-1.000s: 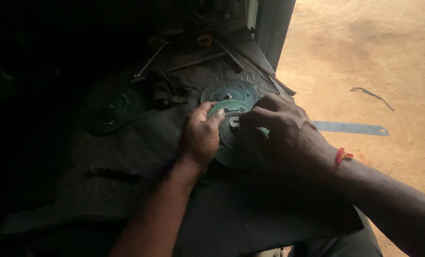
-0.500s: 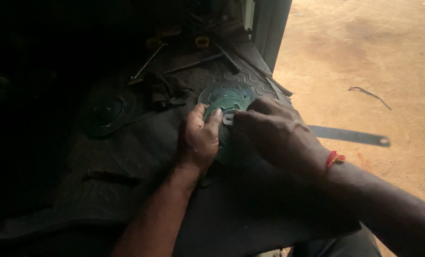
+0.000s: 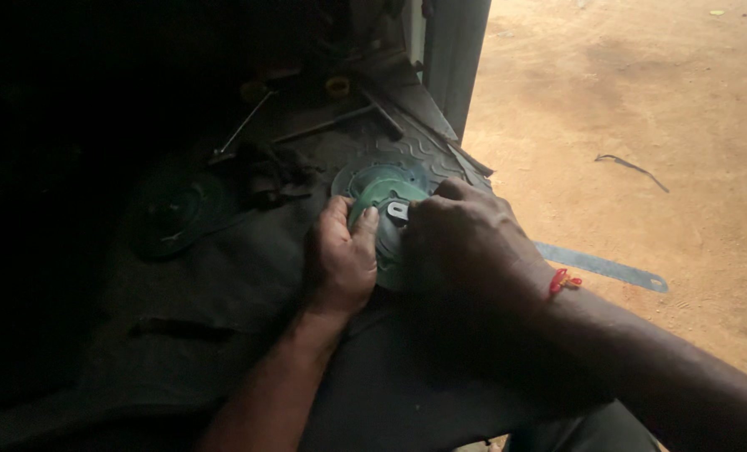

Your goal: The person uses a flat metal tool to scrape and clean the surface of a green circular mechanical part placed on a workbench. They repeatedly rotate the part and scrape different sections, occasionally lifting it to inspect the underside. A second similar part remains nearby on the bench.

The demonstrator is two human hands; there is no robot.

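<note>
A round green disc (image 3: 388,237) lies on a dark rubber mat (image 3: 248,285), partly over a second green disc (image 3: 377,177) behind it. My left hand (image 3: 338,264) grips the near disc's left edge, thumb on its face. My right hand (image 3: 465,243) covers the disc's right side, and its fingers pinch a small pale metal piece (image 3: 397,211) at the disc's centre. A red thread band (image 3: 564,282) is on my right wrist.
A third dark round disc (image 3: 175,211) rests on the mat to the left. Long metal rods (image 3: 327,124) and a small yellow ring (image 3: 337,85) lie at the back. A flat blue metal strip (image 3: 601,266) and a twig (image 3: 631,167) lie on sandy ground at right.
Both hands stay on the green disc, shifting a little on it. The view has drifted slightly; the disc and hands sit in much the same place.
</note>
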